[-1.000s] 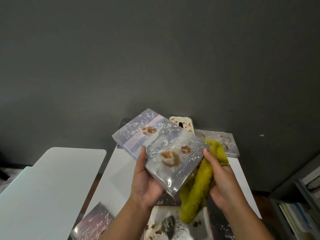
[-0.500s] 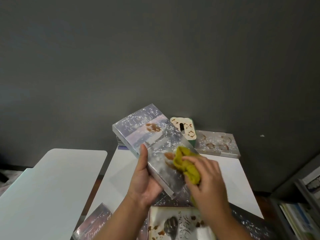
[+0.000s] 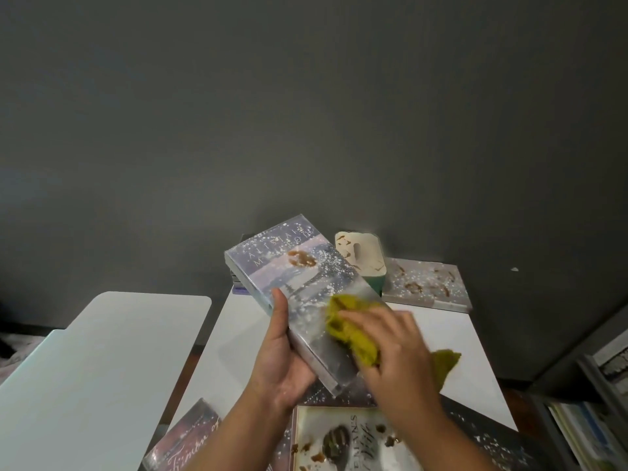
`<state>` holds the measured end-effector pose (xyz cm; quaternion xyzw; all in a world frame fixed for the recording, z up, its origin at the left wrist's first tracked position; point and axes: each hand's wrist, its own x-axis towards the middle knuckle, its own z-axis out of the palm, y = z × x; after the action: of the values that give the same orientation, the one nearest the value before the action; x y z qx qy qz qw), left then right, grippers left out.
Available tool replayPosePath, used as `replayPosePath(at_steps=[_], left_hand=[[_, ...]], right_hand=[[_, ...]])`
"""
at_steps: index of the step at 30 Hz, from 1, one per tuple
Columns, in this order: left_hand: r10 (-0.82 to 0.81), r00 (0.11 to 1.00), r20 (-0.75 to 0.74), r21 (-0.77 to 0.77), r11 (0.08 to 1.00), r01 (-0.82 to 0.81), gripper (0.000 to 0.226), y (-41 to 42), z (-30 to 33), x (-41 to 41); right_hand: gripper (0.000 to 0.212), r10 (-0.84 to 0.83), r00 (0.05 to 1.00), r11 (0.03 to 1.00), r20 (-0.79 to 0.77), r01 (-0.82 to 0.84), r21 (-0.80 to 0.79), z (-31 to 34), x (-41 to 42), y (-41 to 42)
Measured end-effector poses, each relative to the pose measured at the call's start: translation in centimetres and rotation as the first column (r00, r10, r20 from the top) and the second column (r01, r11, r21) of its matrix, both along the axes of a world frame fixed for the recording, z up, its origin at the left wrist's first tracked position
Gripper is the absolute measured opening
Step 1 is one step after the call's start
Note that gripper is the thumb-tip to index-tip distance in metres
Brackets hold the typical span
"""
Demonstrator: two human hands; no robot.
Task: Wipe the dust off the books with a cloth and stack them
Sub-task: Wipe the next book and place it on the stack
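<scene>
White table (image 3: 244, 334): dusty books lying flat at near edge (image 3: 353, 443) and far right corner (image 3: 426, 283); green-sided box (image 3: 360, 254) at back.

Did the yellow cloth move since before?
Yes. The yellow cloth came off the book's right edge onto its cover, moving left, away from the dusty book by the wall.

dark grey wall (image 3: 306, 113), two white tables (image 3: 85, 368) side by side, a shelf (image 3: 594, 402) at right
</scene>
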<state>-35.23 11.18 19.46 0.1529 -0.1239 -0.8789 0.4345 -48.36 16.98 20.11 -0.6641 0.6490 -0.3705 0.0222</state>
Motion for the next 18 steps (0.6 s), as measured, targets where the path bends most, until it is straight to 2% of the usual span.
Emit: replayPosePath(at_steps=[2,4,7,10,13,15,18], left_hand=[[-0.011,0.999,0.032,0.019,1.0,0.011,0.101,-0.1,-0.1,0.3],[-0.033,0.999,0.033,0.049,0.998,0.031,0.1,0.1,-0.5,0.5],[-0.059,0.998,0.033,0.026,0.998,0.058,0.106,0.3,-0.8,0.5],[-0.053,0.996,0.066,-0.022,0.998,0.054,0.1,0.6,-0.8,0.1],[-0.037,0.998,0.058,-0.02,0.999,0.039,0.1,0.8,-1.1,-0.1],[-0.047,0.998,0.051,-0.027,0.998,0.048,0.097,0.6,-1.0,0.1],[-0.093,0.992,0.08,0.014,0.996,0.092,0.088,0.3,-1.2,0.4]], right_hand=[[0.064,0.149,0.987,0.988,-0.063,-0.151,-0.029,-0.3,1.9,1.7],[0.052,0.219,0.969,0.973,-0.114,-0.226,-0.052,-0.5,2.1,2.2],[0.049,0.111,0.993,0.993,-0.041,-0.113,-0.043,-0.9,0.1,0.4],[0.048,-0.05,0.997,0.998,0.058,0.048,0.028,-1.3,-3.0,-2.3],[0.043,-0.125,0.99,0.991,0.071,0.121,0.048,-1.1,-3.0,-2.8],[0.035,-0.089,0.995,0.996,0.033,0.089,0.001,-0.6,-0.9,-1.5],[0.037,0.099,0.993,0.995,-0.066,-0.101,-0.027,-0.5,2.4,1.2]])
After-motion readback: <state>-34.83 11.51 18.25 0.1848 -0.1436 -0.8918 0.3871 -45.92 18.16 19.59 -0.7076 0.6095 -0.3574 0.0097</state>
